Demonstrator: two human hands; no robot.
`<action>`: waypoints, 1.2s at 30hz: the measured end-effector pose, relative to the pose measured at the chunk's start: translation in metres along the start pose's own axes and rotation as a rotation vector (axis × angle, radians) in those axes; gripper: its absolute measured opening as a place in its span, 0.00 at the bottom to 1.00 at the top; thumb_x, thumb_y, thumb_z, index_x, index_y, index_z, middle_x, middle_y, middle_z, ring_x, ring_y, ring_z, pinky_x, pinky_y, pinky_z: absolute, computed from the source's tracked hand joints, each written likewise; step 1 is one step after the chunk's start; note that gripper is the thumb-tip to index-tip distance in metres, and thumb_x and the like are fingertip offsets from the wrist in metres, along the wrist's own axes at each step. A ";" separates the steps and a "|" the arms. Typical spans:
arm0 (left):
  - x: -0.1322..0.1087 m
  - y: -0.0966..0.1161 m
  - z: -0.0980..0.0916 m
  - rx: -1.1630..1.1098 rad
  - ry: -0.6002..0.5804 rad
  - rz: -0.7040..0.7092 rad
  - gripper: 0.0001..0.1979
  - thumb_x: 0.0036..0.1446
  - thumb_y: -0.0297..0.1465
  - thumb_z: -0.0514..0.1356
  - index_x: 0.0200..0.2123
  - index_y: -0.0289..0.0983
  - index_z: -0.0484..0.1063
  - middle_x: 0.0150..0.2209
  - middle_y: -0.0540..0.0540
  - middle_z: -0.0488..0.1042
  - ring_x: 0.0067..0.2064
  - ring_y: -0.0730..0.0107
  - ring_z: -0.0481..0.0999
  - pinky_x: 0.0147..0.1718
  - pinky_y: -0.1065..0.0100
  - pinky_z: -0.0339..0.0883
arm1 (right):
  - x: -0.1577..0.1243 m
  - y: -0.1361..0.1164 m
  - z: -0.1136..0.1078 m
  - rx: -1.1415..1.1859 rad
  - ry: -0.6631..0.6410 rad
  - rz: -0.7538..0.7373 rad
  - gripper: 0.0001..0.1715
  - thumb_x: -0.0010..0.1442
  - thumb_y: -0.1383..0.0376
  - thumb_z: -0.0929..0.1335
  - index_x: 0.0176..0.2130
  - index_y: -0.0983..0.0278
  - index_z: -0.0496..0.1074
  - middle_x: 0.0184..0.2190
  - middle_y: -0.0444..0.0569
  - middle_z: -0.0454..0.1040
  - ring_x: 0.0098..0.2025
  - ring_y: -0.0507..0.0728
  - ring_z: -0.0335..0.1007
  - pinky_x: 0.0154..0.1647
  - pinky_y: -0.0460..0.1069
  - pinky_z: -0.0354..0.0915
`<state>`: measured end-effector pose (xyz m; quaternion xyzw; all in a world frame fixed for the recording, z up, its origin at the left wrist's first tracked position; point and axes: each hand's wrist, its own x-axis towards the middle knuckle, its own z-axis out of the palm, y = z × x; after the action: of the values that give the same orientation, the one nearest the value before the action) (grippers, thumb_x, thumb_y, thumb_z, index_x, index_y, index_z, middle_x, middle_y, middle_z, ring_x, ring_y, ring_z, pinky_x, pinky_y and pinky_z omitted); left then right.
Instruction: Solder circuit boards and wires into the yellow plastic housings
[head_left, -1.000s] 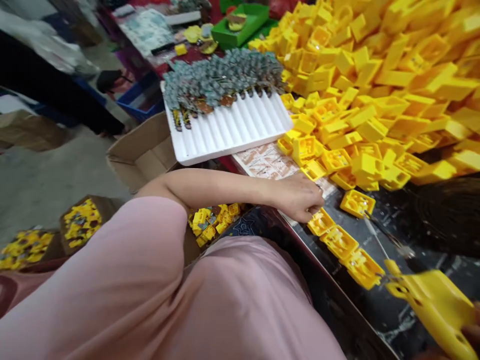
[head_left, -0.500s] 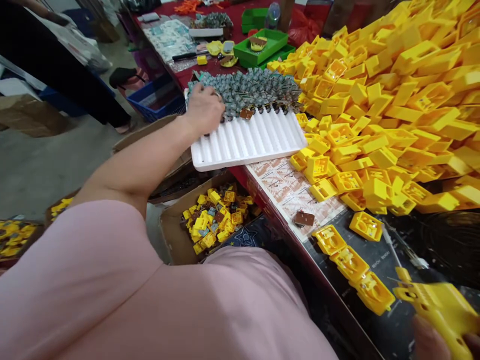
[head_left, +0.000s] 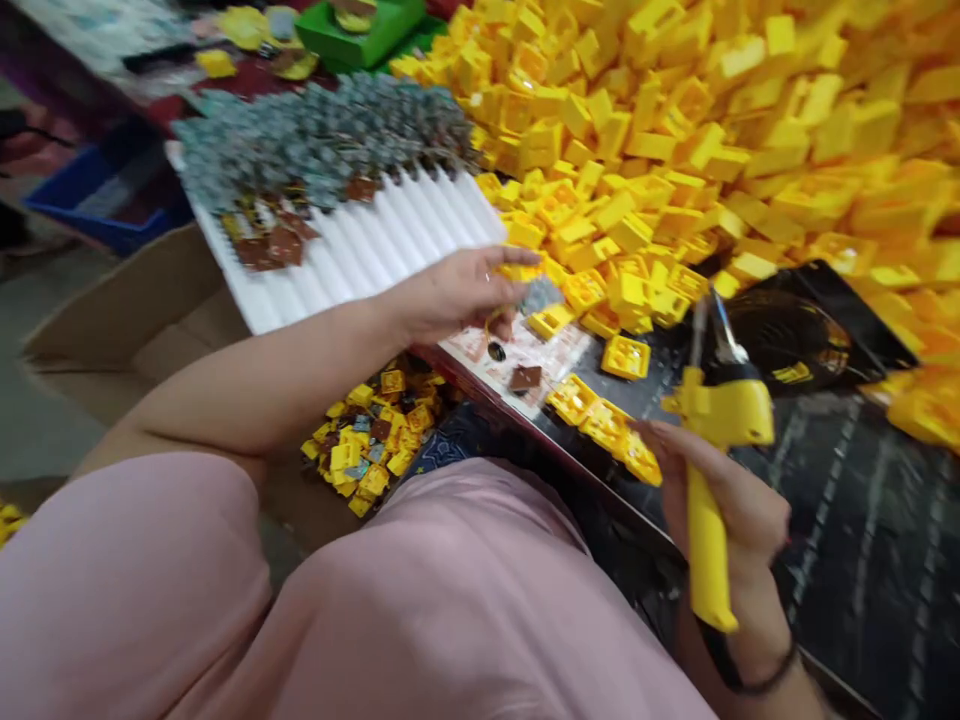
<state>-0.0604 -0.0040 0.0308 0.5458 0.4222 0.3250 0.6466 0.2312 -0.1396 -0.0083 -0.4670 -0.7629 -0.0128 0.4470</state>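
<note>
My left hand is above the near edge of the bench, fingers pinched on a small grey clear-looking part with a thin wire and a round dark piece dangling from it. In my right hand is a yellow soldering gun, its metal tip pointing away from me. The fingertips of that hand reach the end of a short row of yellow plastic housings; I cannot tell whether they touch. A small brown board lies between my hands.
A white ridged foam tray carries many grey parts and brown boards. Yellow housings are heaped along the bench. Below its edge stands a cardboard box with filled yellow pieces. A blue basket is at left.
My left hand has come from the foam tray to the right, now with a grey part in it. My right hand has brought the soldering gun up and left. The view has shifted right.
</note>
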 end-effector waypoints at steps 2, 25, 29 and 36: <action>0.001 -0.012 0.044 -0.109 -0.272 -0.147 0.31 0.56 0.34 0.71 0.61 0.38 0.68 0.22 0.56 0.73 0.19 0.75 0.73 0.27 0.68 0.70 | 0.000 -0.007 0.002 0.015 -0.090 -0.026 0.23 0.61 0.67 0.75 0.55 0.55 0.74 0.45 0.48 0.83 0.37 0.57 0.83 0.46 0.51 0.79; -0.017 -0.037 0.130 -0.822 -0.206 -0.332 0.18 0.38 0.31 0.81 0.35 0.39 0.84 0.27 0.54 0.76 0.28 0.84 0.73 0.32 0.80 0.70 | -0.019 -0.023 0.012 -0.279 0.202 -0.056 0.25 0.57 0.75 0.77 0.51 0.61 0.72 0.37 0.46 0.84 0.35 0.54 0.83 0.43 0.44 0.76; -0.016 -0.043 0.134 -0.637 -0.094 -0.145 0.15 0.38 0.38 0.81 0.29 0.40 0.85 0.24 0.54 0.75 0.25 0.84 0.67 0.27 0.79 0.64 | -0.019 -0.023 0.013 -0.295 0.188 -0.081 0.27 0.56 0.76 0.77 0.52 0.62 0.71 0.37 0.46 0.84 0.35 0.53 0.82 0.42 0.44 0.75; -0.016 -0.046 0.139 -0.526 -0.028 -0.023 0.15 0.42 0.43 0.79 0.29 0.41 0.84 0.35 0.50 0.83 0.38 0.74 0.79 0.43 0.71 0.72 | -0.023 -0.019 0.018 -0.249 0.158 -0.070 0.19 0.63 0.64 0.75 0.52 0.60 0.72 0.31 0.42 0.81 0.29 0.52 0.78 0.37 0.44 0.73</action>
<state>0.0557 -0.0873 -0.0049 0.3587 0.3203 0.4085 0.7758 0.2090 -0.1586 -0.0274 -0.4896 -0.7334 -0.1597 0.4437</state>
